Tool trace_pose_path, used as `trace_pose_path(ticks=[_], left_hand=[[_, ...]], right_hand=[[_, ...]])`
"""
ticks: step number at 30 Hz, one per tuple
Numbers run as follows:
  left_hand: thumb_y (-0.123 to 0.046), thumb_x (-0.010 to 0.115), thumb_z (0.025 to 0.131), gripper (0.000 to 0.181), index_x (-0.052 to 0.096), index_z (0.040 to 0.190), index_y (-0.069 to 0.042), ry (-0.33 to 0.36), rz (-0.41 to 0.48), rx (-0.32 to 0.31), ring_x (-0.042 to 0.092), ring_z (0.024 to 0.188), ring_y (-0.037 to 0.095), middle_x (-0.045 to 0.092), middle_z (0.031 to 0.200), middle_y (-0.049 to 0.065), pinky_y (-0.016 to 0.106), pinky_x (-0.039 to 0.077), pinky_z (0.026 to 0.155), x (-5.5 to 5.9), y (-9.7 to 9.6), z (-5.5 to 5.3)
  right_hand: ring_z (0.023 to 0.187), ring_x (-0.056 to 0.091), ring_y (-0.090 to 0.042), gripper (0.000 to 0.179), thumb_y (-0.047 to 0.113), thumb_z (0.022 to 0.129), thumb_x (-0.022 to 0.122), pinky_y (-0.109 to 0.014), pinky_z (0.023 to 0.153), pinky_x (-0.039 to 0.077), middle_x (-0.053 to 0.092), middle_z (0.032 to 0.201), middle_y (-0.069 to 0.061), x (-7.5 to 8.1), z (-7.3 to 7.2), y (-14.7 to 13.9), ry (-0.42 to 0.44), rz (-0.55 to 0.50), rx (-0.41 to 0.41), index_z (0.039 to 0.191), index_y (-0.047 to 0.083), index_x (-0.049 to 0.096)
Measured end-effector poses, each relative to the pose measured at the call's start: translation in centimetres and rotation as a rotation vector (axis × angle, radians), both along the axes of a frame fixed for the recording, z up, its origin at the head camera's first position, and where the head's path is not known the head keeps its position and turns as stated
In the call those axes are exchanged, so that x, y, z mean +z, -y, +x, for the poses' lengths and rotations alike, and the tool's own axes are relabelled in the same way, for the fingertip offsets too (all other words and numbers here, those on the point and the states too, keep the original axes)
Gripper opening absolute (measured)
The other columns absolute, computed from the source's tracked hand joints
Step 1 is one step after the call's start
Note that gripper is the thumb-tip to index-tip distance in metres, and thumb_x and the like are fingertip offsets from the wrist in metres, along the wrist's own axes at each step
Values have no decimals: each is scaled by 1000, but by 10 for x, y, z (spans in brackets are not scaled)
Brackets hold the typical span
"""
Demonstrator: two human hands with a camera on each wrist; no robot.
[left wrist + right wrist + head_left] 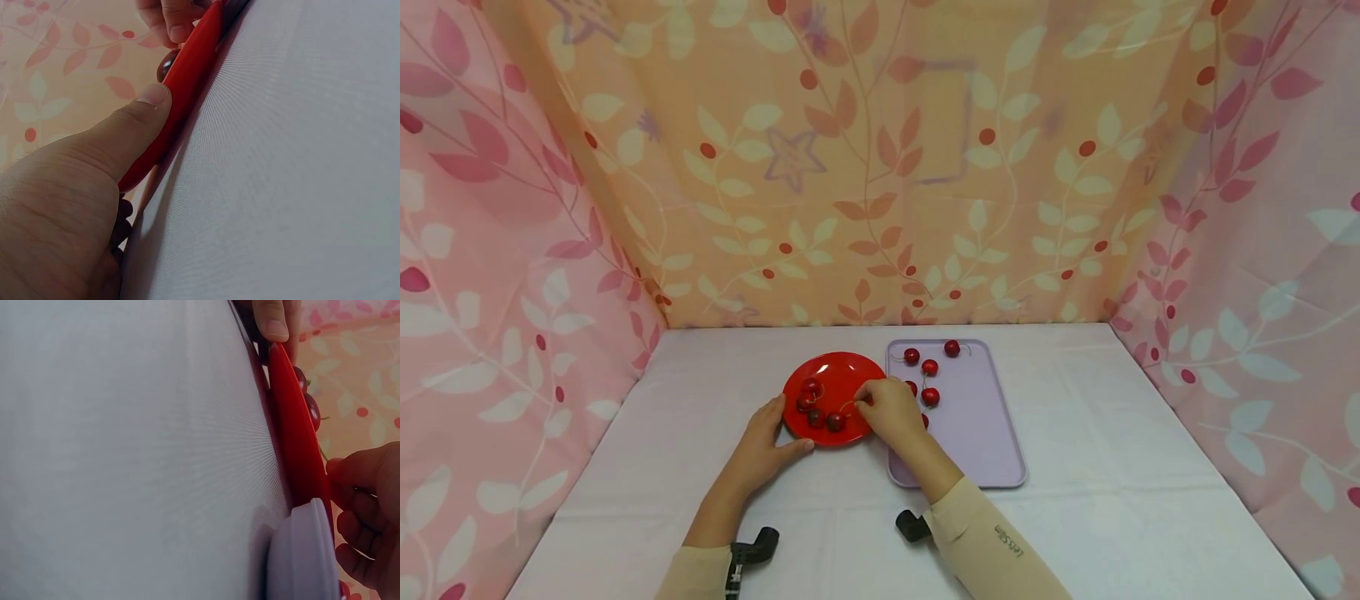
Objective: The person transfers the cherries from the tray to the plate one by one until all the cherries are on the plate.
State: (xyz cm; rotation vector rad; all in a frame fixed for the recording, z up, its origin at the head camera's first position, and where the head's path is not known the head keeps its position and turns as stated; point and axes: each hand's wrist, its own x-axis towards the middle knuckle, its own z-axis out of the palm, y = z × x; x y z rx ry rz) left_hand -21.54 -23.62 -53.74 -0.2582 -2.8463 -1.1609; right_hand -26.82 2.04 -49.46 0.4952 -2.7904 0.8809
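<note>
A round red plate (847, 372) lies on the white tabletop with several dark red cherries (810, 387) on its left and near parts. My left hand (756, 450) holds the plate at its left edge, the thumb (145, 103) on the near rim. Over the plate's right side, my right hand (891, 412) pinches the thin stem of a cherry (835, 422) between thumb and forefinger. That cherry sits low at the plate's surface, beside another dark cherry (816, 417). In the right wrist view the stem (322, 452) runs up to the fingertips.
To the right, a pale purple tray (977, 433) stands close against the plate, with several stemmed cherries (930, 367) on its left and far parts. My right forearm crosses its near left corner. Patterned cloth (880, 208) hangs behind and at both sides.
</note>
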Motion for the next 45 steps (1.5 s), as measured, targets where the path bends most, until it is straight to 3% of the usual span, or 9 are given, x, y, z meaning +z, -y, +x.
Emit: trace_pose_path(ticks=[9,15,23,28,34,42,45], left_hand=[[-56,80,83,106,25,164,-18,-7,3,-6,24,154,37,32,167,8,63,31,119,-4,1,-1],[-57,79,83,108,24,164,-14,-4,-4,-1,23,154,38,31,167,11,64,28,120,-5,1,-1],[-59,78,83,108,23,165,-15,10,0,-3,22,155,38,30,167,11,63,28,120,-3,1,-1],[-57,79,83,108,22,165,-15,21,-5,0,22,155,38,30,167,11,63,29,120,-2,1,0],[-55,80,83,106,24,164,-16,15,-11,4,23,154,38,31,167,10,63,30,119,-1,1,0],[-54,79,84,106,25,163,-8,-4,0,-14,22,155,40,30,167,15,63,24,122,-1,1,-1],[-56,79,84,107,25,163,-9,-1,3,-13,22,155,39,30,167,14,63,25,122,-1,0,-1]], right_hand=[[83,58,-15,7,24,89,80,-28,71,51,76,88,7,7,4,-3,-1,32,-15,96,22,81],[83,59,-16,9,22,89,79,-30,72,51,75,87,6,16,5,-10,-28,28,0,98,21,80],[97,62,-18,12,22,92,76,-37,88,55,75,97,6,29,10,-27,-14,-11,52,103,21,79],[99,63,-18,10,20,92,75,-39,92,55,74,94,7,32,15,-40,-59,-20,77,101,20,79],[95,62,-14,8,18,91,77,-33,88,55,74,94,7,35,16,-54,-120,-23,100,98,21,80],[92,59,-13,11,17,89,79,-33,84,54,74,93,8,39,21,-71,-128,-52,160,100,17,80],[91,57,-10,11,17,89,80,-32,83,53,72,88,11,38,22,-77,-125,-35,158,100,18,80]])
